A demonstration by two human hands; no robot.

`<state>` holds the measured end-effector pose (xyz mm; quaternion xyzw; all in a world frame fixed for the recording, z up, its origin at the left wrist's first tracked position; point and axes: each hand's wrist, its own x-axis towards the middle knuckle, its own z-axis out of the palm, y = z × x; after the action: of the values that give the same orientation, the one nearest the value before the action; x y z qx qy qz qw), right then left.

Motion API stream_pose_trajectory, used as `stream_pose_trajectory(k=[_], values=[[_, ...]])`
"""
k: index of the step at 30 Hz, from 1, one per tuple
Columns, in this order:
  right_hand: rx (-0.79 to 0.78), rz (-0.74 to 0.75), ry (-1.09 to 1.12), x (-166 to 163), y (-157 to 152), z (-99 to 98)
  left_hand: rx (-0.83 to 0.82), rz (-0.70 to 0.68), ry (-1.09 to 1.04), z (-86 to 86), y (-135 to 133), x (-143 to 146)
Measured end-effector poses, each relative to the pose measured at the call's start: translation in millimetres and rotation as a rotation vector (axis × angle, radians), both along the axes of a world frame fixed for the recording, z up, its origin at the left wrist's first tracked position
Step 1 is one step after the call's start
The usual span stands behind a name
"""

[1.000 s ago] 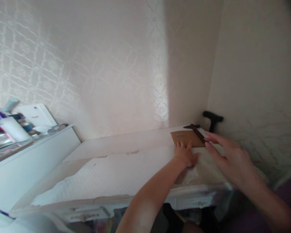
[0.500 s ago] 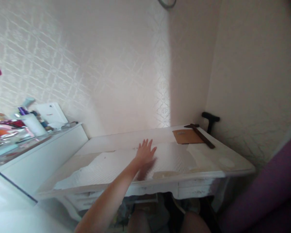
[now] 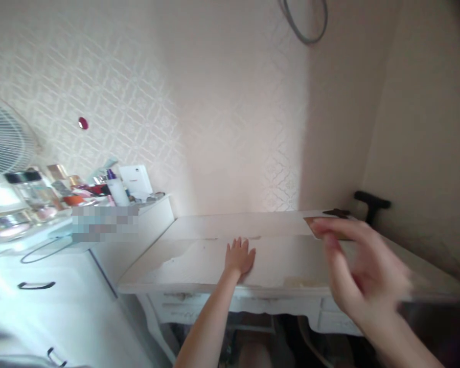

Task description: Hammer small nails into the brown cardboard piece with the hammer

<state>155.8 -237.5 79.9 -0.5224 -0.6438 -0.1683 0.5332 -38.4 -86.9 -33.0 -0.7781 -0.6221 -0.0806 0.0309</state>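
Observation:
My left hand [image 3: 239, 257] lies flat, fingers stretched out, on a white textured sheet [image 3: 199, 258] that covers the top of a white desk [image 3: 230, 294]. My right hand [image 3: 352, 273] is raised in front of the desk's right half, blurred by motion, fingers extended and nothing in it. Behind its fingertips a brown card [image 3: 310, 223] shows only at its edge, near the far right corner of the desk.
A black handle [image 3: 371, 202] stands against the wall at the desk's far right. To the left is a white drawer unit [image 3: 80, 291] loaded with several bottles and jars [image 3: 61, 186]. A fan [image 3: 3, 135] stands at far left. A grey loop [image 3: 304, 23] hangs on the wall.
The view has swung left and back. My left hand slid left along the sheet from beside the brown card. My right hand left the view, then came back up at the right.

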Motion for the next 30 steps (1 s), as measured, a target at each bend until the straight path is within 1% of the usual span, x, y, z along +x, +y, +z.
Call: stream_pose_trajectory(k=[1,2,3,4,6,8,9,11,13,18,24,30], values=[[-0.010,0.024,-0.008,-5.3,19.8,-1.8,0.000,0.005,-0.005,-0.4,0.4,0.2],[-0.074,0.021,-0.053,-7.7,41.9,-8.7,-0.001,0.010,-0.011,-0.9,0.8,0.2],[-0.168,-0.031,-0.100,-7.1,64.6,-20.8,-0.006,0.015,-0.016,-1.3,1.1,0.1],[-0.294,-0.095,-0.151,-3.9,86.1,-37.4,-0.010,0.016,-0.019,-1.5,1.2,0.0],[-0.623,-0.228,-0.223,7.1,120.8,-77.4,-0.025,0.015,-0.022,-1.3,1.0,-0.2],[-0.918,-0.268,-0.265,18.7,140.5,-114.4,-0.041,0.012,-0.022,-0.3,0.4,-0.3],[-0.952,-0.274,-0.290,23.1,145.3,-128.1,-0.046,0.010,-0.022,0.2,0.1,-0.3],[-0.955,-0.273,-0.323,28.1,147.8,-143.7,-0.045,0.009,-0.025,0.8,-0.4,-0.2],[-0.940,-0.283,-0.332,29.0,146.3,-146.6,-0.037,0.010,-0.037,0.5,-0.5,-0.2],[-0.946,-0.288,-0.345,26.5,145.1,-140.6,-0.033,0.007,-0.064,-0.5,-0.6,-0.5],[-0.956,-0.286,-0.336,25.6,146.6,-142.0,-0.069,0.016,-0.030,2.3,-1.5,-0.8],[-0.941,-0.294,-0.332,24.3,146.2,-142.7,-0.062,0.016,-0.026,1.8,-1.0,-1.9]])
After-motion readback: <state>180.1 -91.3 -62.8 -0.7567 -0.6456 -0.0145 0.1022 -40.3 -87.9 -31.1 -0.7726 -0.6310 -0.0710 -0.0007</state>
